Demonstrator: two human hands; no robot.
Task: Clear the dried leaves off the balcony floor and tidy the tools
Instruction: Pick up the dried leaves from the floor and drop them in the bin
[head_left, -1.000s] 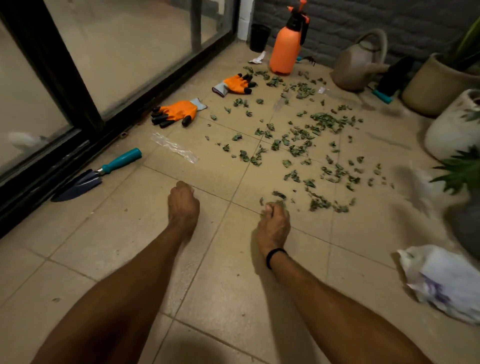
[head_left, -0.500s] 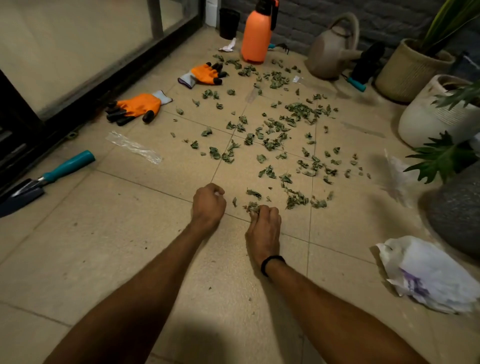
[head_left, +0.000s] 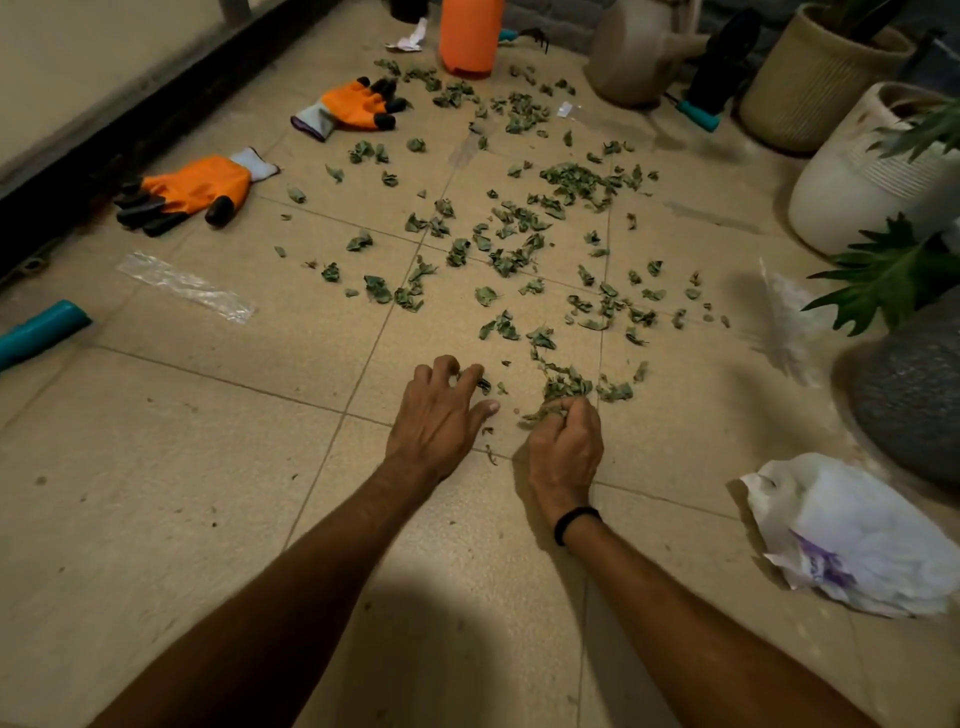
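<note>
Now left hand (head_left: 439, 415) uncurled; right (head_left: 563, 447) grips leaves (head_left: 546, 412).

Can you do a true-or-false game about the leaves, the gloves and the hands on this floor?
1. The right hand grips a bunch of dried leaves. True.
2. The person is wearing the orange gloves. False: the near glove and the far glove lie on the floor.
3. A white plastic bag lies right of the arms. True.
4. The left hand holds the trowel. False: its teal handle lies untouched at the left edge; the left hand spreads its fingers by loose leaves.
5. The floor is leaf-free. False: scattered leaves cover the tiles ahead.
</note>
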